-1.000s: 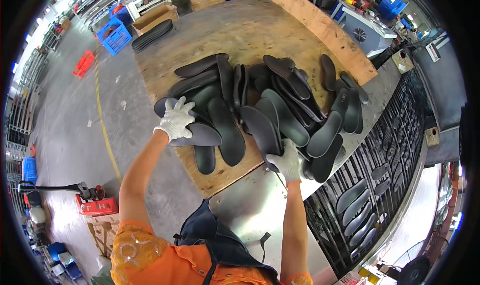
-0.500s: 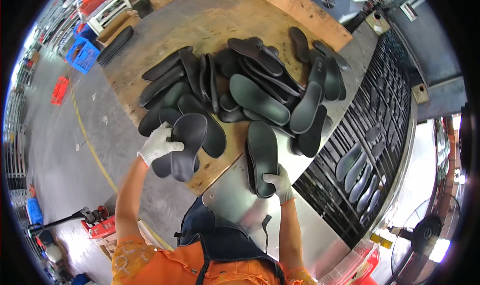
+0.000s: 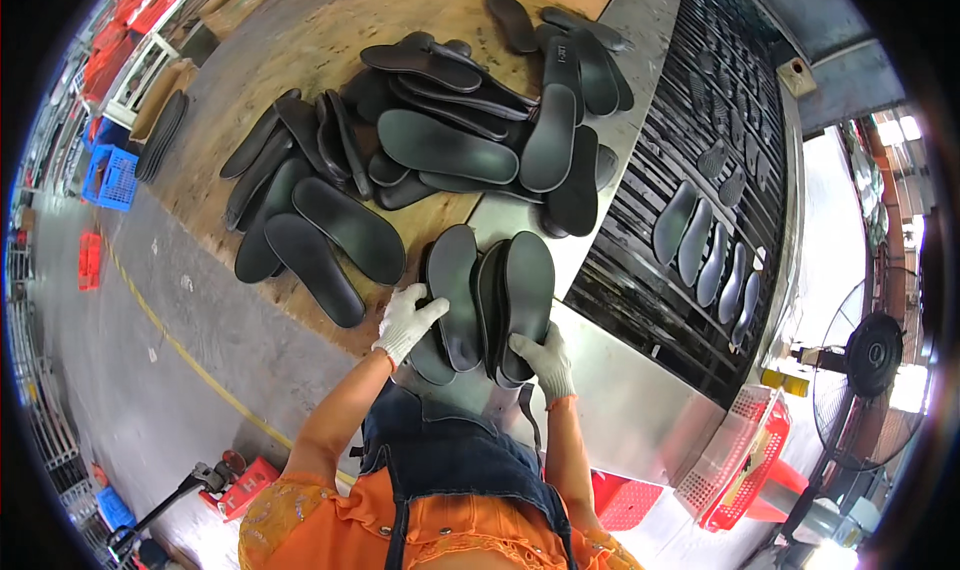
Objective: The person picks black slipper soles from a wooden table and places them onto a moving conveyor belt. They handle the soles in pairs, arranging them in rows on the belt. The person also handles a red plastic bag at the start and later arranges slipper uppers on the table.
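Observation:
Dark shoe insoles are in both gloved hands, held upright side by side above the metal part of the table. My left hand (image 3: 407, 322) is closed on the edge of a left pair of insoles (image 3: 456, 295), one partly behind the other. My right hand (image 3: 545, 362) grips the lower end of a small stack of insoles (image 3: 530, 285), its thumb across the front one. The two bundles almost touch; whether they do is hard to tell. Beyond my hands lies a loose heap of insoles (image 3: 450, 148), with two flat ones (image 3: 315, 270) near my left hand.
A wooden board (image 3: 280, 60) covers the far tabletop, with a neat insole stack (image 3: 163, 135) at its left edge. On the right runs a slatted black rack (image 3: 640, 260) carrying rows of insoles (image 3: 711, 266). A red basket (image 3: 745, 460) and a fan (image 3: 873, 355) stand lower right.
My left hand has swung right with its insoles, bringing them beside those in my right hand. The right hand still holds its stack. The whole view has turned somewhat.

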A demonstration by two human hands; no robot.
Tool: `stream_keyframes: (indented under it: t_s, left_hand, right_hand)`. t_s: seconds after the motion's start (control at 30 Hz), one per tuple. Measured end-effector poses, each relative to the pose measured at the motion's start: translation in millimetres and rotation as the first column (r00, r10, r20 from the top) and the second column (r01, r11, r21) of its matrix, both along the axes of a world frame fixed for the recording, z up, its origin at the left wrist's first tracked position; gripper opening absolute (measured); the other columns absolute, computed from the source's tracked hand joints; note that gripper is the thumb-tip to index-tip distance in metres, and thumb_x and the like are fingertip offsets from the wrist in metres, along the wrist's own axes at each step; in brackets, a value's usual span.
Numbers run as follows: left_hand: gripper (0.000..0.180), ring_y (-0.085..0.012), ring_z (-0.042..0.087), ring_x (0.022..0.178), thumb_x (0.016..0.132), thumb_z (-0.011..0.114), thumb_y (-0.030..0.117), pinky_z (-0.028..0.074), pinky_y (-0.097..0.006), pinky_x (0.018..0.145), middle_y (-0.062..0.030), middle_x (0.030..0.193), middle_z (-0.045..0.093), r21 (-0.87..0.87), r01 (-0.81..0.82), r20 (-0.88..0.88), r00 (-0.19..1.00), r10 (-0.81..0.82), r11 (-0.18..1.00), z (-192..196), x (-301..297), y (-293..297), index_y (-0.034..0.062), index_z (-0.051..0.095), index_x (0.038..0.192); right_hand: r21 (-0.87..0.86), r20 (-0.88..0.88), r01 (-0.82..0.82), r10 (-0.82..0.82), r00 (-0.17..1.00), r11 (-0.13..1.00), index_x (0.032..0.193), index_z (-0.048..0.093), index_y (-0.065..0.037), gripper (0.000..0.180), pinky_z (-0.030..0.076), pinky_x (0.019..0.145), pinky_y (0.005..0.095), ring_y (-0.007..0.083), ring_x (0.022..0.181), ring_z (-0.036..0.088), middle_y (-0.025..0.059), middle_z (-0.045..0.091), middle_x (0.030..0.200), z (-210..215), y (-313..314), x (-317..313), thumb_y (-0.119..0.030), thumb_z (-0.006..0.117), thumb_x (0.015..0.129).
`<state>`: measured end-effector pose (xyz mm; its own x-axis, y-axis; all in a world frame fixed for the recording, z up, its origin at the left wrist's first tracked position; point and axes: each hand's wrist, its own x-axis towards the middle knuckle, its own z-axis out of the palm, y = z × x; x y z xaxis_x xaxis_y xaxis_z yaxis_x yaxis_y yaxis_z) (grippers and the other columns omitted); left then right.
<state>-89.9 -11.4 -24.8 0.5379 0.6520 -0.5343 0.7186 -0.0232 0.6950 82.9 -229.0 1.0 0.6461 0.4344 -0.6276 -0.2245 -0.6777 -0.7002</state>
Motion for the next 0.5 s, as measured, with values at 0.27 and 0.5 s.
stream_keyframes:
  t_s: [0.27, 0.5]
  left_hand:
    - [0.058, -0.0377, 0.063, 0.116, 0.08, 0.074, 0.048, 0.046, -0.043, 0.102, -0.0218, 0.12, 0.07, 0.123, -0.012, 0.105, 0.994, -0.001, 0.992, -17, 2, -17, 0.0028, 0.07, 0.117]
    - [0.076, -0.0463, 0.046, 0.134, 0.077, 0.079, 0.048, 0.031, -0.049, 0.118, -0.0287, 0.139, 0.055, 0.012, 0.009, 0.076, 0.997, -0.01, 1.0, 1, 9, -23, 0.0104, 0.056, 0.138]
  right_hand:
    - [0.244, -0.245, 0.177, -0.116, 0.963, 0.953, 0.13, 0.052, 0.008, 0.077, 0.053, 0.091, 0.0348, 0.0227, 0.1, 0.066, 0.0147, 0.068, 0.114, -26, 5, 2, -0.02, 0.088, 0.069]
    - [0.138, -0.107, 0.168, -0.154, 0.982, 0.976, 0.128, 0.056, 0.004, 0.068, 0.054, 0.085, 0.0352, 0.0218, 0.095, 0.067, 0.0146, 0.069, 0.11, -32, 16, 5, -0.022, 0.087, 0.073]
